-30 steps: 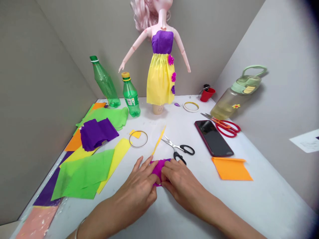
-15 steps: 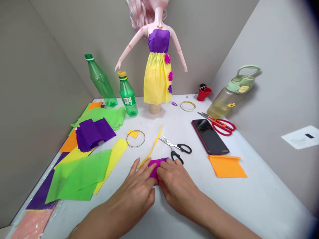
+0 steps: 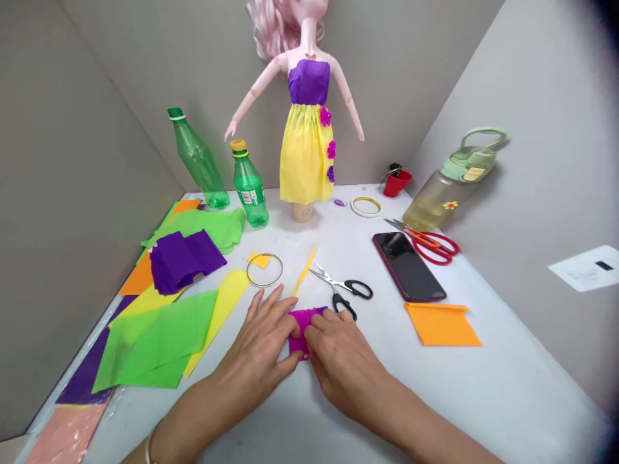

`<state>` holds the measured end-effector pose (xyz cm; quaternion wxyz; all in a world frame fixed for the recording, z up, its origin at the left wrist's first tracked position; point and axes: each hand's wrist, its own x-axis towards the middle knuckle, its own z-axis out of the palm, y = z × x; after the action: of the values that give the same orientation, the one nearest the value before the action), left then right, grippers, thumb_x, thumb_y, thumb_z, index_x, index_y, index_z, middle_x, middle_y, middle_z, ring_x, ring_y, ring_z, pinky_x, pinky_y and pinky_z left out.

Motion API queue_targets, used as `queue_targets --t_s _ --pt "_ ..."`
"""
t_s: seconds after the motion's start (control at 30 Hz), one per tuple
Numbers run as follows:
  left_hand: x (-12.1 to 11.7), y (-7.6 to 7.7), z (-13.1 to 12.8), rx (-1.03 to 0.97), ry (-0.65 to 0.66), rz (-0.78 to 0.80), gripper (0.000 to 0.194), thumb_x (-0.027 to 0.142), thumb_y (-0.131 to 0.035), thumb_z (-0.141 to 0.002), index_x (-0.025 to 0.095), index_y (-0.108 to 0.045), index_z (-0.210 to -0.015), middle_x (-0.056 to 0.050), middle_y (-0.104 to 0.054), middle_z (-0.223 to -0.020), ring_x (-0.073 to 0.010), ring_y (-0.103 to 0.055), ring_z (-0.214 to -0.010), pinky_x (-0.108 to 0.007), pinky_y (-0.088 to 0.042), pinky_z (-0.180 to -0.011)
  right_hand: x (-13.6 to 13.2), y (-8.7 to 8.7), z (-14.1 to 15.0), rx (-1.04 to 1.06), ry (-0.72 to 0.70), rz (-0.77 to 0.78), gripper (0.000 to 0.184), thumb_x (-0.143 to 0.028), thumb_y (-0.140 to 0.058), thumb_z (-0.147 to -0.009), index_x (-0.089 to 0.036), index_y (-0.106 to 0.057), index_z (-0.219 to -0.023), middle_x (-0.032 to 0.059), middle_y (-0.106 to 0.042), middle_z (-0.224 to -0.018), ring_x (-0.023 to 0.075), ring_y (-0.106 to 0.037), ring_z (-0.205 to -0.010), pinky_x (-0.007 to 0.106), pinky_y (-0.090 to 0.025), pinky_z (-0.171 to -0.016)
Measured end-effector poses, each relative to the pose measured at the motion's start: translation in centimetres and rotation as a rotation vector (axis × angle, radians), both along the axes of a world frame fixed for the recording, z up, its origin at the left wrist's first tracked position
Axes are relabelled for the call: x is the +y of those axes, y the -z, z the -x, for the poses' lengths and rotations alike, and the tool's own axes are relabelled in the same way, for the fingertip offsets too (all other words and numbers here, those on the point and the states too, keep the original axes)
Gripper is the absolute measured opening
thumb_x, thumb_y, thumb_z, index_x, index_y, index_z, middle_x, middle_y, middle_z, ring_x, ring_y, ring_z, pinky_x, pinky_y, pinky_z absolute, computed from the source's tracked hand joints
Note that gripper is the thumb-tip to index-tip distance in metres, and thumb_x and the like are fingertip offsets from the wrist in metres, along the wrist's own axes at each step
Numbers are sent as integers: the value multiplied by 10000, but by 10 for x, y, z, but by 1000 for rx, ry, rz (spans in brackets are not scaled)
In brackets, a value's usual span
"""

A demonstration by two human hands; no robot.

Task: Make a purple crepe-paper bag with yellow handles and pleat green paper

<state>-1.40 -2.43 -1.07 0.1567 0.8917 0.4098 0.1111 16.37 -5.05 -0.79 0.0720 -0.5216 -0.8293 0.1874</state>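
A small piece of magenta and purple crepe paper [image 3: 297,338] lies on the white table between my hands. My right hand [image 3: 342,348] is closed over its right side, fingers bent and pinching it. At its left edge rests my left hand [image 3: 258,341], fingers spread, with the index tip and thumb touching the paper. A thin yellow paper strip [image 3: 305,270] runs away from my left fingertips. Black-handled scissors [image 3: 345,283] lie partly spread just beyond my right hand. Much of the crepe paper's right part is hidden under my right fingers.
A doll [image 3: 308,129] in a purple and yellow dress stands at the back. Green bottles [image 3: 251,193] and stacked coloured paper [image 3: 155,335] are on the left. On the right are a phone [image 3: 409,267], red scissors [image 3: 432,247], folded orange paper [image 3: 442,325] and a water bottle [image 3: 442,187].
My left hand has spread its fingers and shifted slightly left, uncovering more of the magenta paper. My right hand stays on the paper. The whole view has shifted a little.
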Motion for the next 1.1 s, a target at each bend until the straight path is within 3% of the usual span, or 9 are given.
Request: queue_targets --t_s 0.2,0.43,0.6,0.93,1.03,1.1 --pt "0 6 -3 -17 -13 53 213 247 -684 -799 181 -577 -971 -148 -515 -1426 -336 -253 -1455 -610 -204 -1184 -2 1 1 -4 6 -8 141 -75 -536 -827 -166 -633 -874 78 -662 -940 243 -521 -868 379 -287 -767" --pt "2 11 -4 2 -15 130 172 229 -641 -821 173 -543 -951 -173 -470 -1458 -340 -190 -1473 -613 -182 -1188 5 -7 -17 88 43 26 178 -85 -530 -892 -177 -579 -748 31 -634 -825 184 -504 -770 324 -294 -701" --pt "6 11 0 -54 -15 156 138 226 -625 -831 195 -527 -924 -132 -474 -1455 -322 -205 -1472 -595 -172 -1195 9 -6 -20 141 88 20 130 -140 -658 -859 -179 -581 -761 11 -630 -818 178 -515 -774 316 -299 -704" --pt "16 -5 11 -380 -216 -48 43 227 -560 -895 235 -520 -880 -57 -559 -1318 -257 -274 -1439 -594 -175 -1185 4 8 -5 -2 12 -116 151 -183 -703 -832 -183 -592 -729 28 -648 -812 209 -527 -780 338 -286 -691" --pt "15 -7 12 -343 -144 -39 59 178 -545 -889 232 -549 -866 -50 -561 -1315 -252 -274 -1441 -581 -163 -1196 6 6 -7 -18 -14 -107 141 -154 -700 -828 -178 -599 -733 33 -651 -798 216 -536 -781 341 -294 -691" --pt "14 -10 14 -249 -21 5 118 125 -528 -875 233 -575 -879 -37 -534 -1364 -249 -227 -1462 -567 -153 -1205 10 1 -16 21 8 -78 160 -161 -701 -835 -176 -589 -722 28 -642 -783 205 -537 -769 333 -311 -694"
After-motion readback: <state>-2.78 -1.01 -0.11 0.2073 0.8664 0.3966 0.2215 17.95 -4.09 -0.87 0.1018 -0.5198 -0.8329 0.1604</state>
